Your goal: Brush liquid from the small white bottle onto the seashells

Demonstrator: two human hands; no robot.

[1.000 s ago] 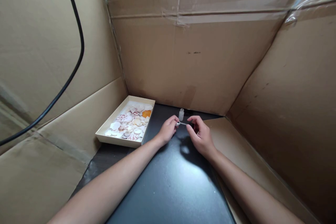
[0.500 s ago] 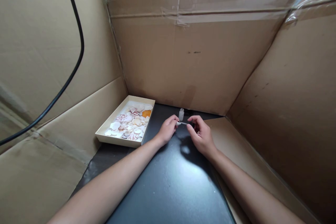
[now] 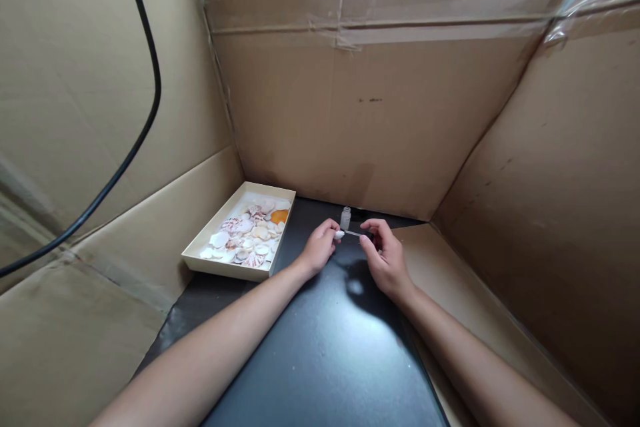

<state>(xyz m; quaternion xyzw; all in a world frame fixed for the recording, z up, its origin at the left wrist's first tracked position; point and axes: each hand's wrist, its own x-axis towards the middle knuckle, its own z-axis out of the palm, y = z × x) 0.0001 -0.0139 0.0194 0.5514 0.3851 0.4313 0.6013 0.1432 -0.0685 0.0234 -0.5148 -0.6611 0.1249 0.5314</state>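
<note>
My left hand (image 3: 319, 249) is pinched on a small white shell (image 3: 339, 235) above the black mat (image 3: 325, 347). My right hand (image 3: 385, 257) is closed on a thin brush applicator (image 3: 356, 233) with a dark cap, its tip touching the shell. A small clear bottle (image 3: 345, 217) stands upright on the mat just behind the two hands. A white tray (image 3: 197, 257) with several white, red-patterned and orange shells sits to the left of my left hand.
Cardboard walls (image 3: 380, 120) enclose the mat at the back, left and right. A black cable (image 3: 145, 107) hangs across the left wall. A cardboard flap (image 3: 440, 267) lies flat along the mat's right side.
Both hands have lifted very slightly; the shell and brush tip sit a little higher. Nothing else has moved.
</note>
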